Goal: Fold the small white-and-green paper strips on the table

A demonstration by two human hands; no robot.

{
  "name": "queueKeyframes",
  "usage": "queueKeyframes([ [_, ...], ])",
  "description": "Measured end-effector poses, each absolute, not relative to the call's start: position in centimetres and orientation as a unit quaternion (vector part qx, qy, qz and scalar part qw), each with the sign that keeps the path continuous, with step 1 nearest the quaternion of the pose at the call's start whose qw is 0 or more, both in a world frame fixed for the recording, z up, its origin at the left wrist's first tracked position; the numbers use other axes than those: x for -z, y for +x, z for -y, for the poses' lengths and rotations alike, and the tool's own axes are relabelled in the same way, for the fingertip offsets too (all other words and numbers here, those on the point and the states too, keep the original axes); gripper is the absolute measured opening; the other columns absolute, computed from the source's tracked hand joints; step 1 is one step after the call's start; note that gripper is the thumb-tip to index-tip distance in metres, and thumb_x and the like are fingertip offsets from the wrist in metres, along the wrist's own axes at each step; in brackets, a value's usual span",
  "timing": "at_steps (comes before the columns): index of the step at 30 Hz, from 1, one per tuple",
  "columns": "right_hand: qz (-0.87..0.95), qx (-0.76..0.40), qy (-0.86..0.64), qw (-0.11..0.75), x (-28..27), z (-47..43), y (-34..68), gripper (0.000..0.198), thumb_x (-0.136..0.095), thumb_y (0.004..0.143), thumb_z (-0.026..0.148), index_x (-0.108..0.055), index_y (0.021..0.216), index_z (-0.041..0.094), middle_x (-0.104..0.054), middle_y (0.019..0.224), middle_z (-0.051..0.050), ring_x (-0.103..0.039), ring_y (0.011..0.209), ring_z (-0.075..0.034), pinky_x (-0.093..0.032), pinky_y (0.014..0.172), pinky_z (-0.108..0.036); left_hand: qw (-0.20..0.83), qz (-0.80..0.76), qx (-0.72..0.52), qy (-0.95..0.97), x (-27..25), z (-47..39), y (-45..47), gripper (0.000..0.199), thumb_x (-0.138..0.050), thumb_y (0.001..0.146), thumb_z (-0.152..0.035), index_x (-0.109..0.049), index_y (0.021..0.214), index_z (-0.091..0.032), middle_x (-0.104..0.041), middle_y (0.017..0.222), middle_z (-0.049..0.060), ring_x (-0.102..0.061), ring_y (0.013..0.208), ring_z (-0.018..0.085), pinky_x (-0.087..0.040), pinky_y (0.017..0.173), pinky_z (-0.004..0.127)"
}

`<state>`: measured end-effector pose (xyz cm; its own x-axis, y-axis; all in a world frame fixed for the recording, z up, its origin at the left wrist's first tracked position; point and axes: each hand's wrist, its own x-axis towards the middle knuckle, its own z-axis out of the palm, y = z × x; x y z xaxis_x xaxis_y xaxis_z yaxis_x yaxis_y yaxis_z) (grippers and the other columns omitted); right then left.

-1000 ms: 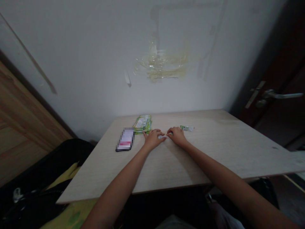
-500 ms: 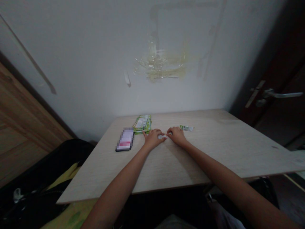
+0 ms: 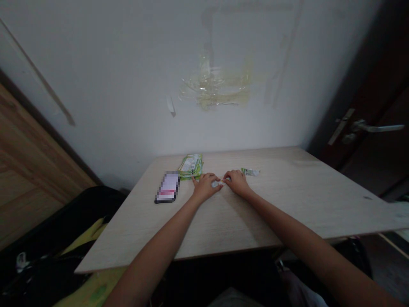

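Note:
My left hand point(image 3: 205, 184) rests over the table, thumb and index finger curved round a small whitish piece point(image 3: 218, 183) whose kind is too small to make out. Beside it, my right hand point(image 3: 237, 181) pinches the other end of this piece, so the fingertips of both hands nearly meet. Just left of my left hand lies a stack of green and white packets point(image 3: 191, 164). Close to my right hand's knuckles is a narrow green and white strip of wrapper point(image 3: 251, 172), flat on the table.
A phone point(image 3: 168, 186) with a blurred screen lies left of the packets on the pale wooden table point(image 3: 217, 230). The wall point(image 3: 128, 85) behind carries tape remnants point(image 3: 220, 87). At right is a dark door with a metal handle point(image 3: 380, 127); dark and yellow cloth point(image 3: 99, 285) sits lower left.
Both hands stay almost where they were, still at the small whitish piece. The packets, phone and wrapper strip have not moved.

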<state>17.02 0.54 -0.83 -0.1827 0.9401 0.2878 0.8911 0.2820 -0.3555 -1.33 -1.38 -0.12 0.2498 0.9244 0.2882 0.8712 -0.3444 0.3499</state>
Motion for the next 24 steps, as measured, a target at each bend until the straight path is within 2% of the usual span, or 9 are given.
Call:
queueKeyframes([
  [7,0.766,-0.058,-0.598,0.23,0.68,-0.39,16.96,0.02,-0.058,0.092,0.035,-0.07,0.1,0.021,-0.068,0.109,-0.008,-0.053,0.11,-0.024,-0.032,0.092,-0.036,0.056,-0.568,-0.251,0.782,0.22,1.65,-1.13,0.031,-0.067,0.083,-0.051,-0.071,0.11,-0.037,-0.063,0.131,0.002,-0.049,0.128,0.03,-0.003,0.117,0.067],
  [12,0.766,-0.065,-0.596,0.231,0.7,-0.43,16.97,0.02,-0.058,0.093,0.035,-0.069,0.101,0.021,-0.068,0.109,-0.007,-0.052,0.11,-0.024,-0.031,0.093,-0.037,0.058,-0.572,-0.248,0.78,0.18,1.62,-1.2,0.034,-0.067,0.082,-0.051,-0.07,0.113,-0.037,-0.059,0.139,0.002,-0.046,0.132,0.031,-0.004,0.118,0.067],
  [19,0.769,-0.068,-0.591,0.233,0.69,-0.41,17.08,0.02,-0.058,0.093,0.035,-0.069,0.1,0.021,-0.068,0.108,-0.007,-0.052,0.11,-0.024,-0.031,0.093,-0.036,0.061,-0.57,-0.237,0.784,-0.01,1.77,-1.13,0.029,-0.066,0.084,-0.051,-0.071,0.11,-0.039,-0.057,0.14,0.001,-0.044,0.133,0.031,-0.005,0.117,0.067],
  [24,0.768,-0.065,-0.594,0.231,0.78,-0.54,17.09,0.02,-0.057,0.093,0.034,-0.07,0.101,0.022,-0.067,0.109,-0.007,-0.052,0.11,-0.024,-0.031,0.093,-0.036,0.062,-0.586,-0.23,0.775,-0.06,1.74,-1.07,0.032,-0.067,0.082,-0.052,-0.071,0.11,-0.035,-0.056,0.141,0.003,-0.043,0.134,0.032,-0.007,0.117,0.067],
])
